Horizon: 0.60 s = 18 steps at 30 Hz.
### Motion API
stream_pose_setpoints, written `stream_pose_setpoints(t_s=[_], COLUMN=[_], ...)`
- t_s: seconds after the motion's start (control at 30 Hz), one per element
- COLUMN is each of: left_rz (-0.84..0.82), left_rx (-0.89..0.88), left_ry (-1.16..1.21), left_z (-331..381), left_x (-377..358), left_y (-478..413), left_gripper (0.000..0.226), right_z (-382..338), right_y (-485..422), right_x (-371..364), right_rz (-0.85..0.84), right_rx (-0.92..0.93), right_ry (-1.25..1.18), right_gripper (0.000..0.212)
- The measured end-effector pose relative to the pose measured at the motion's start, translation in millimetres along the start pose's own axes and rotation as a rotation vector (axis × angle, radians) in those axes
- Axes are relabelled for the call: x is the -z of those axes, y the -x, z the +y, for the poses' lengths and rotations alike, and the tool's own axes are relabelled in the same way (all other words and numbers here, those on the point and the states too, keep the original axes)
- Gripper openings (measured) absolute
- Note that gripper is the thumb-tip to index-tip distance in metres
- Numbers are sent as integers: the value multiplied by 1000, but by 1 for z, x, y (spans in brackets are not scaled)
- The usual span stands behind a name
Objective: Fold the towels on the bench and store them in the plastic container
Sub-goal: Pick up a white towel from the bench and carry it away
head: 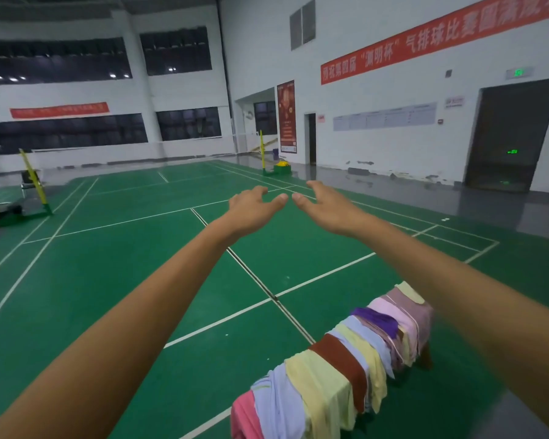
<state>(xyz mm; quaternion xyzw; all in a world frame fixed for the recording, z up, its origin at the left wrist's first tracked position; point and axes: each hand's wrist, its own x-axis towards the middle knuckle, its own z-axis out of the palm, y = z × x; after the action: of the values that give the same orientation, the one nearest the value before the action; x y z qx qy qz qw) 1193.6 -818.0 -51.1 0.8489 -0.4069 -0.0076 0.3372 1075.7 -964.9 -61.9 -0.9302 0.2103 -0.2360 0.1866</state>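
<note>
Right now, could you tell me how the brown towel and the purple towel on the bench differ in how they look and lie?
The brown towel hangs as a broad flat band over the near side; the purple towel is bunched and wrinkled on top. The brown towel sits nearer the camera, between yellow towels; the purple towel lies farther along, beside pink ones. Both are unfolded, draped on the bench, and untouched by either hand.

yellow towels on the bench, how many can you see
3 pale yellow towels: one near the close end, one past the brown towel, and one at the far end. Overlapping towels may hide more.
</note>
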Motion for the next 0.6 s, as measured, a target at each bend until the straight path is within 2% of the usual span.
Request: stream_pose_setpoints(t_s=[0.2, 0.3, 0.47, 0.6], left_rz=[-126, -110, -70, -113], left_rx=[-12, -39, -66, -81], left_ry=[2, -1, -61, -93], left_z=[-57, -81, -106, -123], left_x=[-43, -61, -88, -124], left_y=[-129, -198, -290, -342], left_gripper=[78, 81, 74, 76], right_z=[53, 74, 112, 149], right_y=[-114, -170, -245, -278], right_x=[-57, -79, -111, -132], right_rz=[-26, -30, -63, -105], right_rx=[11, -13, -65, -122], right_ry=[106, 146, 209, 241], right_gripper=[81, 80, 78, 82])
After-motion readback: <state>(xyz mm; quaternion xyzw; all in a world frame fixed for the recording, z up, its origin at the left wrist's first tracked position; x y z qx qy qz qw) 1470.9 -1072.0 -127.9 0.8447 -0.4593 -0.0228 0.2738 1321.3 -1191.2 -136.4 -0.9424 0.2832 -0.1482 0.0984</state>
